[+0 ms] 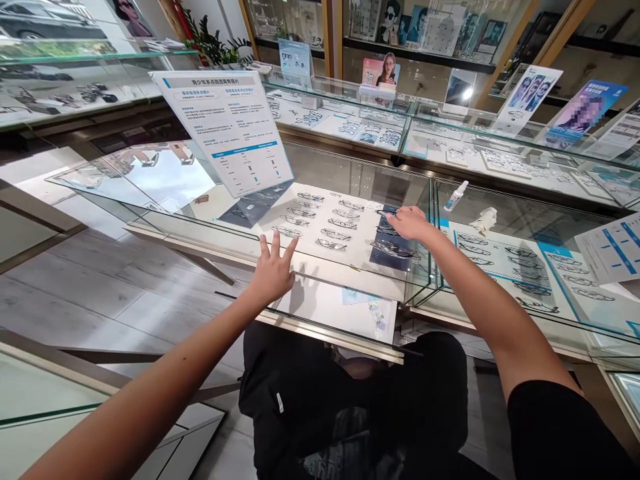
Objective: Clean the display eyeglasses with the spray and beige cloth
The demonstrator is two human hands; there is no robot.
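Note:
My left hand (pixel 273 272), its fingers spread and holding nothing, is at the front edge of the glass display case (pixel 355 269). On the right side of the case, my right hand (pixel 411 222) has its fingers bent together at a pair of eyeglasses (pixel 384 211) on a dark blue panel (pixel 396 261); the fingers partly cover that pair. Closer to me on the same panel lies a larger pair of glasses (pixel 395 249). Two columns of eyeglasses (pixel 336 235) rest on the white board to the left.
A printed sign (pixel 233 127) leans up at the case's left. On the right-hand case are a small white bottle (pixel 456 196) and a crumpled white cloth or tissue (pixel 485 220). An open drawer (pixel 335 313) is above my lap. More display cases (pixel 350 110) stand behind.

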